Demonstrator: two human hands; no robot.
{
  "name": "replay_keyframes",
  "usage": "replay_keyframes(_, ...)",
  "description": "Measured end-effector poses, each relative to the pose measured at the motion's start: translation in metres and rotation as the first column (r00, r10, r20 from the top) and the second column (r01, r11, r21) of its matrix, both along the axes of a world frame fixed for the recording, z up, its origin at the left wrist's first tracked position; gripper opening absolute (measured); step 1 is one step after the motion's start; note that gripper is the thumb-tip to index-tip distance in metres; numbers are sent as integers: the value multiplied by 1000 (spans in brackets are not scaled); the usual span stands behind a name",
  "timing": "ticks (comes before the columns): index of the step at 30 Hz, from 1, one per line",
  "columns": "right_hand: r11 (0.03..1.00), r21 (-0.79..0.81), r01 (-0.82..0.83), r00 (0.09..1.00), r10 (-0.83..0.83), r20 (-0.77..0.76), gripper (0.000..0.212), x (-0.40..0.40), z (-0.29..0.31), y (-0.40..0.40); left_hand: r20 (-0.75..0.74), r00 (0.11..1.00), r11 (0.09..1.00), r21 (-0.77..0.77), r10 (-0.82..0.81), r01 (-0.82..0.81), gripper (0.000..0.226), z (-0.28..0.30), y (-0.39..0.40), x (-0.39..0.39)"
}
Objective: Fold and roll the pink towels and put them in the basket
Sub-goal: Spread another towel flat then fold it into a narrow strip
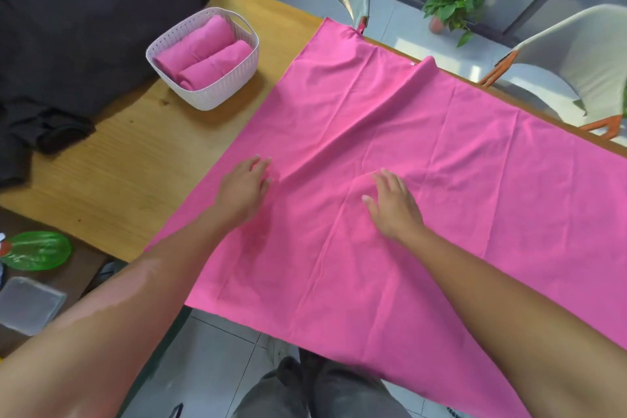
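Pink towel [390, 153] spread flat across wooden bench [112, 180], near edge hanging over bench side. Left hand [242, 190] resting palm-down on towel near its left edge, fingers relaxed, gripping nothing. Right hand [393, 205] flat on towel centre, fingers straight and spread, beside raised crease running up between hands. White basket [217, 92] well apart to upper left, off towel, holding two rolled pink towels [203, 51] side by side. Dark cloth [68, 27] heaped behind basket.
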State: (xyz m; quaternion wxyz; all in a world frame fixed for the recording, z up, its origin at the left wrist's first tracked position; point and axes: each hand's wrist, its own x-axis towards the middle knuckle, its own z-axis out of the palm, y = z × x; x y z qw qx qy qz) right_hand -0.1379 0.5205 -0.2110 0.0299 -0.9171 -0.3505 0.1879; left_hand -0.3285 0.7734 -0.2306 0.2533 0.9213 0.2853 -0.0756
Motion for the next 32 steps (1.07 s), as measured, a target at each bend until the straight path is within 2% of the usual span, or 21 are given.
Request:
replay_keyframes(4,993,100,-68,998,67,18,59,83,-4,98,-42,999,999,10,-33,33,55,-17,25,43)
replay_keyframes(7,994,-5,-113,994,113,-3,66,144,-21,176,-126,991,996,59,-52,60,62,-36,45,69)
replay_keyframes(9,985,-115,-129,992,129,-7,71,174,-40,214,-126,992,995,90,-22,33,67,-47,53,82)
replay_keyframes(11,985,-129,-116,993,117,0,74,193,-58,240,-101,994,992,121,32,-19,69,-56,60,89)
replay_keyframes(15,989,-69,-134,988,139,65,75,209,-76,266,-11,997,970,231,75,-71,69,-64,68,94)
replay_keyframes(19,978,-55,-203,976,206,68,78,224,-76,277,-7,999,957,288,47,-43,71,-69,75,96)
replay_keyframes(22,985,-22,-174,983,175,64,85,233,-72,288,12,999,949,313,48,-50,69,-73,79,91)
replay_keyframes(26,992,-23,-126,991,127,33,93,232,-67,316,12,997,946,315,81,-81,70,-71,84,83)
replay_keyframes(32,991,-20,-130,991,130,-9,83,235,-59,357,6,994,958,267,108,-106,71,-64,84,86)
